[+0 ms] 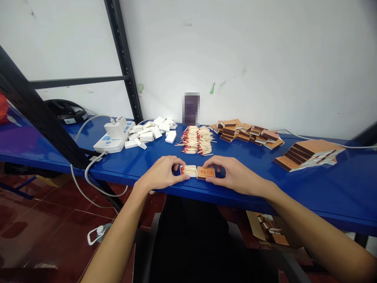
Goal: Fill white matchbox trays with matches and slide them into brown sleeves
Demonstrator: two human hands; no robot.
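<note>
Near the table's front edge my left hand (165, 172) grips a white matchbox tray (193, 175) at its left end. Red-tipped matches (188, 169) lie side by side in this tray. My right hand (228, 173) pinches an orange-brown matchbox sleeve (206, 173) with red characters on top and a dark striking strip along its front side. The tray's right end meets the sleeve's left opening; whether it is slightly inside I cannot tell. Just beyond both hands lies a pile of loose matches (196, 140), heads mostly in rows.
White trays (150, 129) lie heaped at the back left beside a power strip (110, 143) with a plugged-in charger. Loose sleeves (247, 131) and a stack of matchboxes (309, 155) sit to the right. A black shelf post (38, 106) rises at left. Below is a cardboard box (268, 230).
</note>
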